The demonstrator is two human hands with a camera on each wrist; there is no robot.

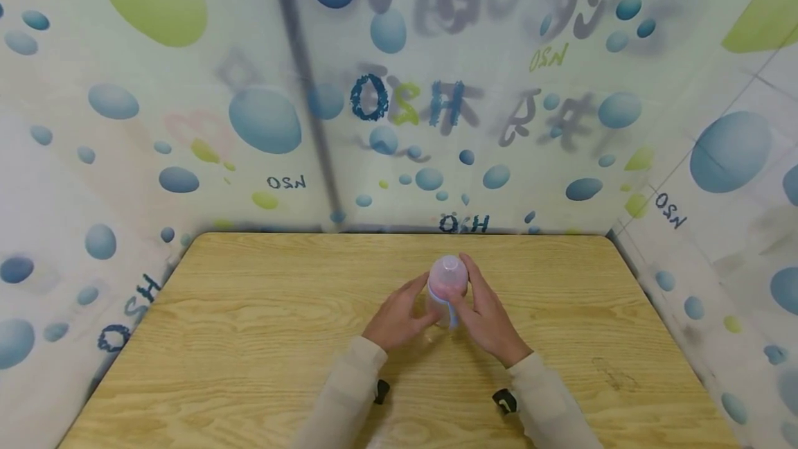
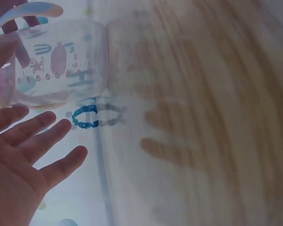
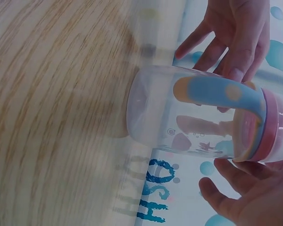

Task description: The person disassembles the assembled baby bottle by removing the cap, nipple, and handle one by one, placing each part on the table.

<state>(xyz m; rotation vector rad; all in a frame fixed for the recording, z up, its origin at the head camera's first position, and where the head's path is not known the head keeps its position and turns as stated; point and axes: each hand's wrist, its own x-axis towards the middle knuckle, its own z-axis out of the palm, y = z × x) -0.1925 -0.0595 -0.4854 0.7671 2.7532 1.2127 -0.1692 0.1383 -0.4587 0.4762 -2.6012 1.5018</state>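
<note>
The bottle stands upright on the table, handle and cap already on; whether the cap still needs tightening cannot be told. The left grip is spread beside the bottle; the right grip surrounds the cap, any pinch unclear.

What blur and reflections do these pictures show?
Head view: a blurred grey stripe crosses the pale spotted wall; left wrist view: the light wooden tabletop has smeared grain and mirrors bare fingers; right wrist view: tabletop dimly reflects blue letters.
</note>
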